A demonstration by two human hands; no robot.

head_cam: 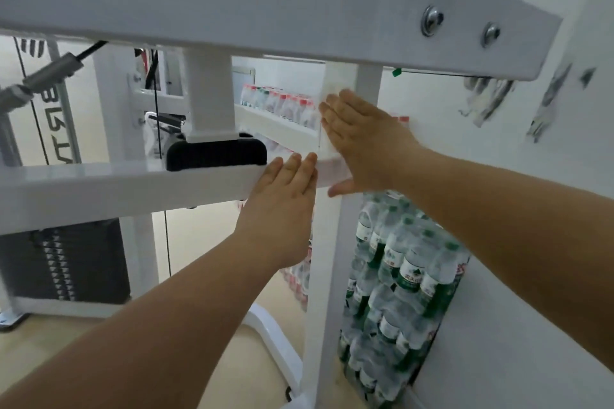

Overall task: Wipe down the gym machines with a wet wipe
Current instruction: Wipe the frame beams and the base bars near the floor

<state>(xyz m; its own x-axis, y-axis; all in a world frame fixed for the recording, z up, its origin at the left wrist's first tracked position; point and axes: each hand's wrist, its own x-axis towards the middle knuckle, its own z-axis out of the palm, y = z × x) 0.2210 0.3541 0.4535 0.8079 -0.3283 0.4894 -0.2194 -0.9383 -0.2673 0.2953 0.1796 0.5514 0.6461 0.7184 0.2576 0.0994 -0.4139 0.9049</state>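
Observation:
A white gym machine frame fills the view: a wide top beam (299,10), a horizontal crossbar (116,186) and an upright post (327,276). My right hand (362,139) lies flat against the post where it meets the crossbar, pressing a white wet wipe (327,93) onto it; the wipe's edge shows above and left of the fingers. My left hand (282,206) rests flat on the crossbar's front face, fingers together, with nothing in it. Both forearms reach in from the lower edge.
A black rubber bumper (216,153) sits on the crossbar under a short white post. A black weight stack (63,262) stands lower left. Packs of water bottles (398,276) are stacked against the white wall at right, with more on the floor behind the frame.

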